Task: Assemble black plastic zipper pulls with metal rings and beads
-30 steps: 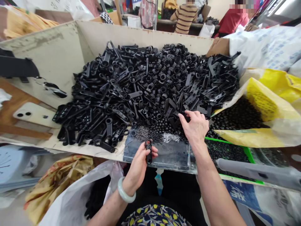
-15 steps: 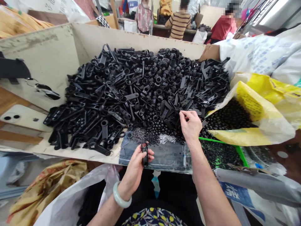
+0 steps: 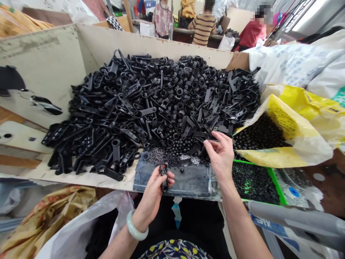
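Fingers of the bare right hand (image 3: 223,154) have parted from their earlier pinch, and a flat black plastic strip (image 3: 184,162) now lies across the silver metal pins (image 3: 196,160). That open hand hovers beside the heap of black plastic parts (image 3: 145,91). The bare left hand (image 3: 154,184) grips a black ring-headed plastic handle (image 3: 164,181), long axis pointing away from the body; the strip lies sideways between both hands, nearer the left.

Pale green bangle (image 3: 131,227) and patterned top (image 3: 175,250).
Lower left of centre, the smooth, rounded bangle circles the left wrist (image 3: 142,218); at the bottom edge, yellow and whitish leafy shapes cover the dark top, with black clothing (image 3: 199,212) over the legs.
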`<state>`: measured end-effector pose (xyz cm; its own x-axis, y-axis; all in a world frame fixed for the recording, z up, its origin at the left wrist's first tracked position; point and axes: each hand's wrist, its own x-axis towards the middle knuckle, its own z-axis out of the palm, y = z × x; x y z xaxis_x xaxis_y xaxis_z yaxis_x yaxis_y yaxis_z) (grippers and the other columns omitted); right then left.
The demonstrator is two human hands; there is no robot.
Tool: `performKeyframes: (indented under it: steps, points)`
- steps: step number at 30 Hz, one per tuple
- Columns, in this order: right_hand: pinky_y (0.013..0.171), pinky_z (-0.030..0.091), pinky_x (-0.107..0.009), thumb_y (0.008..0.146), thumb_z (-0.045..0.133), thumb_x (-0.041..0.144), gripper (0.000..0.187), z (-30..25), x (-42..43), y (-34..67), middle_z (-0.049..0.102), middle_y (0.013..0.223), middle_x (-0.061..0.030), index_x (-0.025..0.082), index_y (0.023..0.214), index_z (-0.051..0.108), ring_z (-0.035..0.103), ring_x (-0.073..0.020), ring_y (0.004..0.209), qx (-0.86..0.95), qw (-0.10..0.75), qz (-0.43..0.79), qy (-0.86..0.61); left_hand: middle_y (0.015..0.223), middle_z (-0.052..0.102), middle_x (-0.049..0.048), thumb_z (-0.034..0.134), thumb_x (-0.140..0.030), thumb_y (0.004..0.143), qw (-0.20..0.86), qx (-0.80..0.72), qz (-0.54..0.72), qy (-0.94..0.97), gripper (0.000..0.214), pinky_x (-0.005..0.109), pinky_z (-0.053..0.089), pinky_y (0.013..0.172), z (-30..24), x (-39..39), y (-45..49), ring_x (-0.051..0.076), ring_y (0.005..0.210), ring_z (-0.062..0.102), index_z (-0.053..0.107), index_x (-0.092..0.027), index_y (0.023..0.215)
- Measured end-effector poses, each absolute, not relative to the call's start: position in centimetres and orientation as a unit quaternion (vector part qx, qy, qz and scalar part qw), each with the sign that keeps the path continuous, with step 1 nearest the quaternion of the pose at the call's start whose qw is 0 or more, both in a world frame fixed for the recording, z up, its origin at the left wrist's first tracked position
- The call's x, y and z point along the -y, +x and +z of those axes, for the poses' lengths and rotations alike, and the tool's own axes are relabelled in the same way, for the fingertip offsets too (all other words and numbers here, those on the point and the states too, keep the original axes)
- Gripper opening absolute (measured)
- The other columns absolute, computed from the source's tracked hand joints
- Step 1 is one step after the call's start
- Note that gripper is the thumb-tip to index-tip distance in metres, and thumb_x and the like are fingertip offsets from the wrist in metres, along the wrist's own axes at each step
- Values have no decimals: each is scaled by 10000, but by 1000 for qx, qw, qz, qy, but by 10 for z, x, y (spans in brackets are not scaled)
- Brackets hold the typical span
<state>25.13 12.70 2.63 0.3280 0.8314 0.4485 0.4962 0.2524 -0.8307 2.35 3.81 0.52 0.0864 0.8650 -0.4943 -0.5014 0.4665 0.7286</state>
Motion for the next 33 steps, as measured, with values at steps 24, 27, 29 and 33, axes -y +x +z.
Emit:
performKeyframes:
  steps: [24,27,29,33]
  points:
    - [968,575,-342,1068,553,285,295,4,-70,195,679,1290,-78,266,1331,684,706,-179,1055,680,434,298,-511,878,659,-41,846,-303,799,668,-452,565,173,456,199,471,613,5,-60,26,71,610,589,627,-221,1191]
    - [926,565,-361,1061,559,259,278,-9,-54,213,670,1166,-85,248,1307,689,672,-203,1034,739,372,189,-530,918,664,-39,853,-301,784,637,-475,584,165,500,201,493,608,6,-61,13,74,623,599,629,-234,1226]
    - [911,558,-379,1058,547,229,299,-18,-49,220,658,1141,-99,225,1330,672,648,-225,1038,770,322,125,-536,931,666,-31,851,-303,785,630,-486,583,163,515,204,498,600,5,-58,7,79,634,599,633,-237,1247]
    - [872,549,-411,1035,568,228,327,-29,-64,219,630,1164,-125,204,1350,651,612,-256,995,796,225,42,-561,916,660,-26,846,-318,796,636,-501,563,166,508,206,497,593,1,-49,6,85,640,597,642,-226,1251]
